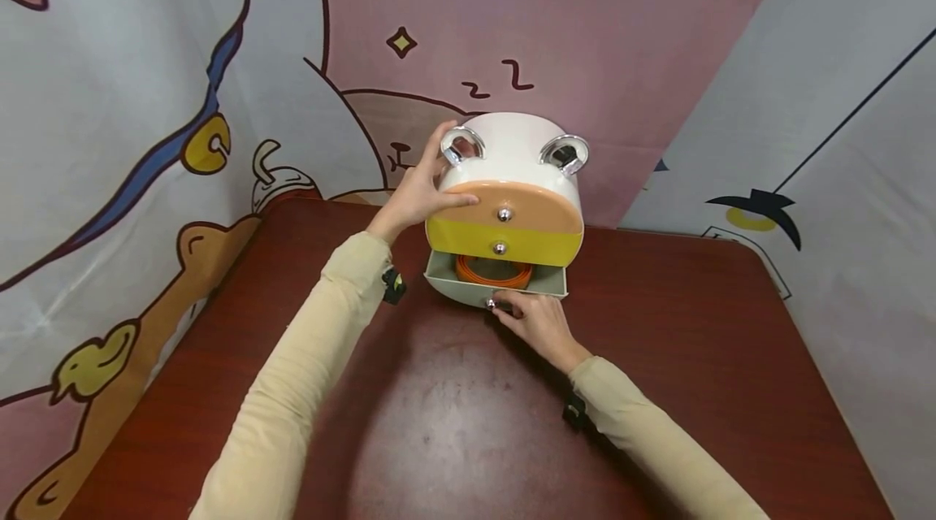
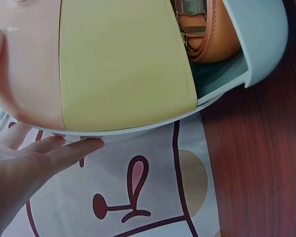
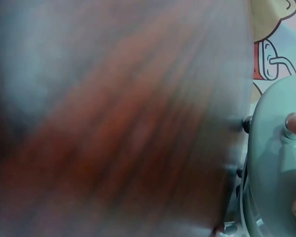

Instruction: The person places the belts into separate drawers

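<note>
A white rounded drawer box [image 1: 512, 148] with two silver ear-like rings stands on the table. Its upper drawer front is orange [image 1: 541, 207], the middle one yellow [image 1: 461, 236]; both are in. The pale green bottom drawer [image 1: 457, 290] is pulled out, and a coiled orange-brown belt [image 1: 500, 279] with a metal buckle lies inside. My left hand [image 1: 420, 193] grips the box's left side, thumb on the orange front, fingers [image 2: 79, 150] along the side wall. With thumb and fingertips my right hand [image 1: 537, 325] pinches the bottom drawer's silver knob [image 1: 491, 304].
The dark red-brown table [image 1: 453, 422] stretches in front of the box and to both sides. A cartoon-printed cloth [image 1: 556, 32] hangs right behind the box and along the left and right sides.
</note>
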`<state>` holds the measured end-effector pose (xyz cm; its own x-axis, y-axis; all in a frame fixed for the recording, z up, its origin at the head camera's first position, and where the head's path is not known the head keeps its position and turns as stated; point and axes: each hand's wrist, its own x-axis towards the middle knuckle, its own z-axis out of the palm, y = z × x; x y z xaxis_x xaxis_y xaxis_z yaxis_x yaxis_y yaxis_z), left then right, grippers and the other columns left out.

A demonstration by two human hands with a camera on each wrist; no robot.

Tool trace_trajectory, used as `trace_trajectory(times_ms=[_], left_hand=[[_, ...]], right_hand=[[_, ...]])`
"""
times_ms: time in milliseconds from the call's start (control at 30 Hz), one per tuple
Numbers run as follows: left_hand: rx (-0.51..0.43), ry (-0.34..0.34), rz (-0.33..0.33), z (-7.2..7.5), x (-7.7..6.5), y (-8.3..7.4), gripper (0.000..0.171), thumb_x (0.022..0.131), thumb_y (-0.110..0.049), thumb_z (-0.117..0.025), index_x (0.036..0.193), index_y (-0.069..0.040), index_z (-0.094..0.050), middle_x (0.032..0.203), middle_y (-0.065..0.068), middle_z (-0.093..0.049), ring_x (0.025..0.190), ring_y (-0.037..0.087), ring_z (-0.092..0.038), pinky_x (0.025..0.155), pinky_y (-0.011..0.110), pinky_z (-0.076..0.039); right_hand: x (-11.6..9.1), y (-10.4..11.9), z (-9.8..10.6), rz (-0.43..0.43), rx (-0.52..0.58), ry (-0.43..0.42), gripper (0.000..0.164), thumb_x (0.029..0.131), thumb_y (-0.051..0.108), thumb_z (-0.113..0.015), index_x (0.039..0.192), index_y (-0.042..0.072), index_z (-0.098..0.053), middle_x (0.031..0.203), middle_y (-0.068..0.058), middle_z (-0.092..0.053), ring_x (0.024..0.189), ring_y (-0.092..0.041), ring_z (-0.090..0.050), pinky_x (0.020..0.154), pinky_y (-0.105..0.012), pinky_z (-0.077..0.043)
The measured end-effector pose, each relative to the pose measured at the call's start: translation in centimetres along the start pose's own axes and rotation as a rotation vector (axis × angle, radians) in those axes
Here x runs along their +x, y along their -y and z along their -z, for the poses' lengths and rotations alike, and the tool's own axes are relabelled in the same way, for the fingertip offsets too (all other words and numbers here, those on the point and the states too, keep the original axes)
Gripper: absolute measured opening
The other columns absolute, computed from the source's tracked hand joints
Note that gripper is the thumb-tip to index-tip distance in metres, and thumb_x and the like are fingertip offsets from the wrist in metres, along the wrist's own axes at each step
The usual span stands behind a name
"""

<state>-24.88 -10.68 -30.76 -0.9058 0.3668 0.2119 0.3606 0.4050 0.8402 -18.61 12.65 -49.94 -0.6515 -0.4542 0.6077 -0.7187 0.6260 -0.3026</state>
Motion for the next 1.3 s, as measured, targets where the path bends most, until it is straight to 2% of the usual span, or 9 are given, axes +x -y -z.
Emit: trace_trajectory(times_ms=[100,333,400,633,800,933,1000,1167,1300], left_hand=[[-0.008,-0.007,-0.003,0.0,0.0,0.1,0.104,0.081,-0.011,-0.08,0.154,-0.025,-0.007,0.147,0.015,-0.041,0.119,0.032,-0.053,0.098,0.044,-0.042],[-0.032,-0.04,-0.028,-0.6,1.9,4.2,0.11,0.076,-0.023,-0.085,0.151,-0.042,-0.008,0.152,0.007,-0.036,0.128,0.029,-0.046,0.099,0.046,-0.041],[-0.026,-0.048,-0.028,-0.6,2.0,4.5,0.11,0.075,-0.025,-0.085,0.151,-0.045,-0.008,0.152,0.005,-0.035,0.131,0.027,-0.043,0.099,0.045,-0.041],[-0.024,-0.049,-0.034,-0.8,1.8,4.6,0.109,0.075,-0.027,-0.085,0.15,-0.045,-0.009,0.151,0.005,-0.036,0.131,0.026,-0.043,0.1,0.044,-0.04],[-0.024,-0.06,-0.028,-0.9,1.8,4.5,0.11,0.073,-0.029,-0.086,0.148,-0.05,-0.009,0.153,0.003,-0.034,0.133,0.024,-0.041,0.1,0.042,-0.04],[-0.028,-0.056,-0.026,-0.9,1.6,3.9,0.109,0.075,-0.026,-0.085,0.151,-0.043,-0.009,0.155,0.003,-0.031,0.135,0.023,-0.037,0.102,0.043,-0.039],[-0.039,-0.047,-0.027,-0.7,1.2,2.9,0.108,0.077,-0.02,-0.084,0.153,-0.035,-0.009,0.155,0.006,-0.029,0.136,0.026,-0.035,0.102,0.045,-0.038],[-0.063,-0.028,-0.029,-0.4,0.3,1.0,0.105,0.079,-0.009,-0.081,0.154,-0.025,-0.009,0.153,0.014,-0.032,0.132,0.032,-0.041,0.1,0.047,-0.04],[-0.069,-0.032,-0.025,-0.5,0.8,2.0,0.107,0.078,-0.014,-0.083,0.153,-0.036,-0.01,0.15,0.01,-0.038,0.126,0.027,-0.048,0.097,0.043,-0.043]], right_hand=[[0.1,-0.3,0.1,0.005,0.014,0.013,0.019,0.079,0.014,-0.081,0.096,0.016,-0.073,0.06,0.012,-0.05,0.048,-0.003,-0.041,0.043,-0.023,-0.032],[0.2,-0.7,0.0,0.012,0.008,0.037,0.019,0.08,0.014,-0.08,0.097,0.017,-0.073,0.061,0.012,-0.05,0.049,-0.004,-0.041,0.044,-0.024,-0.033],[0.3,-0.8,0.0,0.012,0.002,0.038,0.019,0.08,0.015,-0.081,0.097,0.017,-0.073,0.06,0.012,-0.049,0.049,-0.004,-0.041,0.044,-0.024,-0.033],[0.8,-0.9,-0.3,-0.031,-0.029,0.035,0.02,0.08,0.016,-0.081,0.098,0.017,-0.073,0.061,0.01,-0.054,0.051,-0.003,-0.045,0.044,-0.024,-0.034],[1.3,-1.2,-0.3,-0.071,-0.038,0.045,0.018,0.08,0.016,-0.081,0.097,0.018,-0.074,0.06,0.01,-0.054,0.05,-0.004,-0.045,0.043,-0.025,-0.035],[1.6,-1.3,-0.1,-0.071,-0.037,0.049,0.017,0.081,0.016,-0.08,0.096,0.018,-0.074,0.061,0.01,-0.055,0.049,-0.005,-0.045,0.042,-0.025,-0.035],[1.6,-1.5,-0.2,-0.067,-0.04,0.05,0.017,0.081,0.016,-0.08,0.097,0.018,-0.074,0.061,0.01,-0.055,0.049,-0.005,-0.045,0.042,-0.025,-0.035],[1.8,-1.7,-0.3,-0.063,-0.048,0.041,0.018,0.081,0.016,-0.08,0.098,0.018,-0.073,0.06,0.01,-0.054,0.048,-0.004,-0.044,0.042,-0.025,-0.034],[1.9,-1.9,-0.4,-0.074,-0.05,0.033,0.017,0.081,0.016,-0.08,0.097,0.019,-0.073,0.059,0.01,-0.054,0.047,-0.005,-0.044,0.041,-0.025,-0.035]])
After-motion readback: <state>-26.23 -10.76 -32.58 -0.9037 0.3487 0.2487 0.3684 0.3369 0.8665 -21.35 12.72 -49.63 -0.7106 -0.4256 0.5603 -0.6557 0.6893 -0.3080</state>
